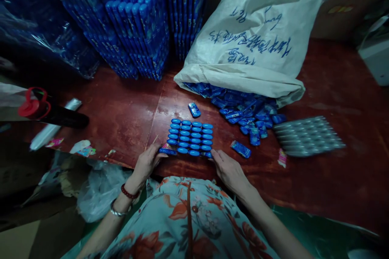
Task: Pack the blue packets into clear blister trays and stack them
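- Blue packet (167,151) at the near left corner of the block: the left hand (147,160) pinches its outer end, fingers curled in.
- Right hand (226,166) has bent fingers touching the near right corner of the block; whether they grip it, I cannot tell.
- Between both hands, on the red-brown tabletop (121,107), sits the block of blue pieces (191,136), four columns wide, glossy rounded ends up.
- One loose packet (194,109) lies just beyond the block, another (240,149) to its right.
- Farther out, a white woven sack (258,36) with blue handwriting lies mouth forward, a heap of blue packets (243,109) spilling from it.
- Right of the heap is a clear moulded tray (308,135), a pink scrap (282,158) near it.
- Far left, a black bottle (68,116) with a red lid (31,105); behind, tall blue stacks (141,36).
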Demonstrator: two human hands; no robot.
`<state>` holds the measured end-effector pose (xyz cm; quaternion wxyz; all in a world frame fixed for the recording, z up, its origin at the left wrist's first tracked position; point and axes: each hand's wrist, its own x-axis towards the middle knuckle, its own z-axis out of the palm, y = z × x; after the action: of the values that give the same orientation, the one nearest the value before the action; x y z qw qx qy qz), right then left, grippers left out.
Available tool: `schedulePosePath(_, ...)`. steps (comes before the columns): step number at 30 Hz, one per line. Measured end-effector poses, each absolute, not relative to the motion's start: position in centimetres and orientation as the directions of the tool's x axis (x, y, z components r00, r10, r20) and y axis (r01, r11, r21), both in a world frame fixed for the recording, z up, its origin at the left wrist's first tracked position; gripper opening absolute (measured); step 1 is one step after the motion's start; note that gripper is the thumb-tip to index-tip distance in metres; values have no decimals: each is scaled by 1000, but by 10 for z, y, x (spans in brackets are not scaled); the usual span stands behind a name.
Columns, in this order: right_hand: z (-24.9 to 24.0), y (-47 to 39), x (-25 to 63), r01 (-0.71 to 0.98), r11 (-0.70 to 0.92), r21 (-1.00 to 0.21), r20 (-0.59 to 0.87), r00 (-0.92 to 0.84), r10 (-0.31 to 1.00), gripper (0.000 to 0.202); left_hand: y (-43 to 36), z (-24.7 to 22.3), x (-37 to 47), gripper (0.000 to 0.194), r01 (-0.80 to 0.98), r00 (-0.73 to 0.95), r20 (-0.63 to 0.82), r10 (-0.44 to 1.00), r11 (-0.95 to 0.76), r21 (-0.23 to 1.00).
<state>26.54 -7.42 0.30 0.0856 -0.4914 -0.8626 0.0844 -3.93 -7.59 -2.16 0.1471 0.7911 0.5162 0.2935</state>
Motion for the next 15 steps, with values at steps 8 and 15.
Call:
schedulePosePath(8, 24, -70, 254, 806, 587, -74, -177, -590, 787, 35, -74, -6, -30, 41, 800, 424, 264, 867, -495, 340)
schedulePosePath(15, 48, -60, 227, 743, 668, 30, -357, -617, 702, 21, -56, 15, -24, 35, 724, 628, 168, 760, -650, 230)
